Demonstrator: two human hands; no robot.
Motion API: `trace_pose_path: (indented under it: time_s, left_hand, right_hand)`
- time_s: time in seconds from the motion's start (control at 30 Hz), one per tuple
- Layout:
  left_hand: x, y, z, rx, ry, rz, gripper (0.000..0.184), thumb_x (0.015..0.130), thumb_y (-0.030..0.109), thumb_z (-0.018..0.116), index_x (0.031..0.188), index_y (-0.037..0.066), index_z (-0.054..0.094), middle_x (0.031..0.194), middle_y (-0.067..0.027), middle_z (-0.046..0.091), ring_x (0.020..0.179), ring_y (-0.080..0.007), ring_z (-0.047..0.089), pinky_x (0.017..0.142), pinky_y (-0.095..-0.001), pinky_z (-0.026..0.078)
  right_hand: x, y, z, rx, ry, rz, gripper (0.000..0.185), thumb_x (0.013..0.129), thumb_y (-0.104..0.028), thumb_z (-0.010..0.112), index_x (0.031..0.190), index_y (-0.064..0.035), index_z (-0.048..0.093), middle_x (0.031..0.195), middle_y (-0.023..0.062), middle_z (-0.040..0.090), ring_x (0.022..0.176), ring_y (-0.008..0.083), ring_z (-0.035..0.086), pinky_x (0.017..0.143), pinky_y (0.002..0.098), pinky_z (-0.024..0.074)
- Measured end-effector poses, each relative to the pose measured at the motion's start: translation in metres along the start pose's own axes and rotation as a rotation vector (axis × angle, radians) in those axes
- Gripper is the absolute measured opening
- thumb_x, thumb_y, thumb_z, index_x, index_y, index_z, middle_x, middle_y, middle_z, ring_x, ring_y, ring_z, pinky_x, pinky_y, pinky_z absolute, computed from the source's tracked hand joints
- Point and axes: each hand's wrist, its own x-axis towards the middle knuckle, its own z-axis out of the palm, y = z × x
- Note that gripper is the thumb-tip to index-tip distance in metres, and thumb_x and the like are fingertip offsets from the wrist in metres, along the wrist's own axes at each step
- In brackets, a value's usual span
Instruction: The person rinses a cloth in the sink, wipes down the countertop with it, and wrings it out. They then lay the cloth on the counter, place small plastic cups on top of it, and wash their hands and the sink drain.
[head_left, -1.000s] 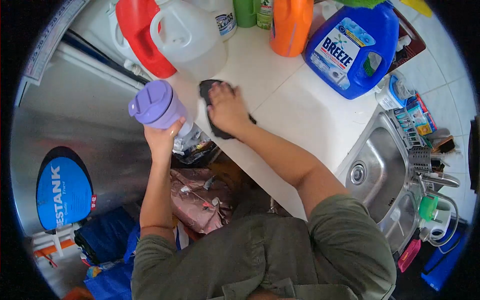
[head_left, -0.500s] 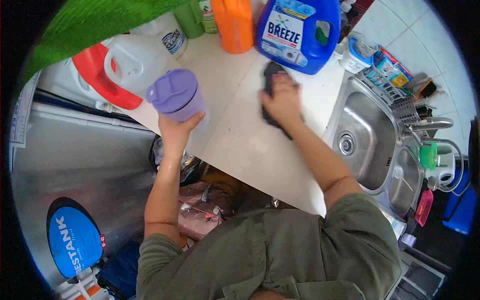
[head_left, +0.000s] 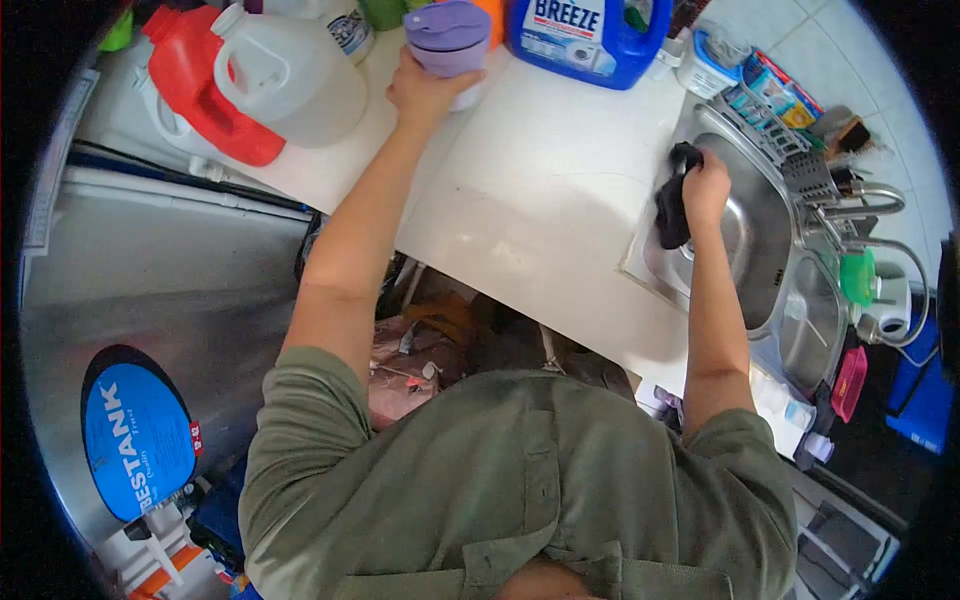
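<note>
The left hand [head_left: 425, 92] is curled around a purple cup [head_left: 447, 38], its thumb across the side facing the person; whether the cup's base touches the counter [head_left: 540, 200] I cannot tell. Just beyond that hand stand an orange bottle [head_left: 494, 18], partly behind the cup, and a green bottle [head_left: 383, 12]. To its left are a clear jug [head_left: 300, 90] and, farther left, a red jug [head_left: 205, 95]. A blue detergent bottle [head_left: 592, 48] is to its right.

The right hand [head_left: 707, 185] has its fingers closed on a bunched black cloth [head_left: 674, 205], which hangs just left of that hand, over the left part of the sink [head_left: 768, 235]. Whether the cloth touches the metal is unclear. The tap [head_left: 865, 205] is to the right of this hand, and a cutlery holder [head_left: 810, 178] sits nearer to it.
</note>
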Motion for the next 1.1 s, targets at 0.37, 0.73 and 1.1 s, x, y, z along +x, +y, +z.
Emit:
trace_pose_path:
  time_s: [0.37,0.73,1.1]
  left_hand:
    - [0.021,-0.061,-0.009,-0.204,-0.189,0.017,0.117,0.043,0.048,0.083,0.127,-0.005,0.022,0.124,-0.0217,0.045,0.115,-0.0308,0.045,0.098,-0.0401,0.033]
    - [-0.067,-0.009,-0.089,-0.268,-0.068,-0.291,0.085,0.071,0.026,0.073,0.133,-0.002,0.022,0.131,-0.0193,0.036,0.117,-0.0287,0.04,0.096,-0.0355,0.034]
    - [-0.131,0.068,-0.072,-0.339,-0.295,-0.096,0.066,0.077,0.021,0.066,0.131,0.005,0.031,0.13,-0.0123,0.041,0.114,-0.0272,0.042,0.095,-0.0429,0.032]
  right_hand:
    - [-0.067,-0.205,-0.017,0.43,-0.241,-0.446,0.023,0.074,0.001,0.043,0.091,0.0007,0.058,0.097,0.0192,0.057,0.091,0.0352,0.055,0.079,0.0414,0.045]
    - [-0.067,-0.179,0.075,-0.07,0.006,-0.544,0.04,0.077,-0.009,0.042,0.111,0.0112,0.046,0.104,0.0228,0.056,0.092,0.0321,0.054,0.085,0.0479,0.0394]
    - [-0.099,-0.058,0.017,0.169,0.029,0.095,0.045,0.079,-0.004,0.043,0.121,0.0123,0.036,0.121,0.0319,0.043,0.108,0.0396,0.046,0.094,0.044,0.0354]
